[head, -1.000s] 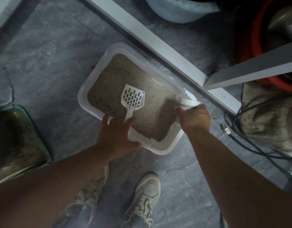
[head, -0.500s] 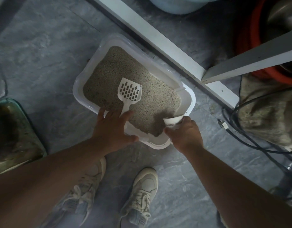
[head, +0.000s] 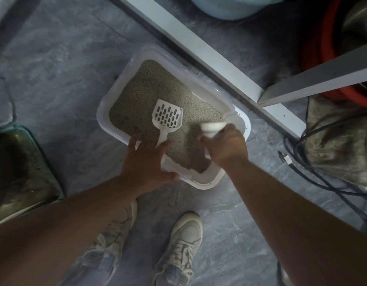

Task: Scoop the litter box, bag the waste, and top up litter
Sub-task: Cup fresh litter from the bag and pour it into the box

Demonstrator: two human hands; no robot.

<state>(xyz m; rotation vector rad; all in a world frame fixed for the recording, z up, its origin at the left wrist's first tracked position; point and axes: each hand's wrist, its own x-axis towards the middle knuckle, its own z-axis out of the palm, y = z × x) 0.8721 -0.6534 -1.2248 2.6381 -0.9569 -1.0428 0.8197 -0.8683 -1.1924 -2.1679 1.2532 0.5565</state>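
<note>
Litter box [head: 243, 129]: a white tray on the grey floor [head: 54, 79], directly ahead of both hands, its far side close along a white frame rail [head: 199, 44].
Litter [head: 157, 89]: tan granules cover most of the tray; the corner below the right hand shows bare white bottom, so that part looks thin.
Left hand [head: 145, 168]: fingers spread and fairly straight, palm over the near rim, fingertips at the base of the scoop handle. It grips nothing plainly; likely it steadies the tray or is about to take the handle.
Scoop [head: 168, 116]: white and slotted, lying on the litter just beyond the left hand's fingers, handle pointing back toward that hand, which makes for an easy pickup.
Right hand [head: 224, 147]: curled around a small white cup-like container [head: 212, 127], held over the litter to the right of the scoop. Its contents cannot be seen.
Step, as judged: probably adding or spreading litter, or readying to scoop; no waste bag is visible.
Risk: a tipped cup could spill granules over the rim.
</note>
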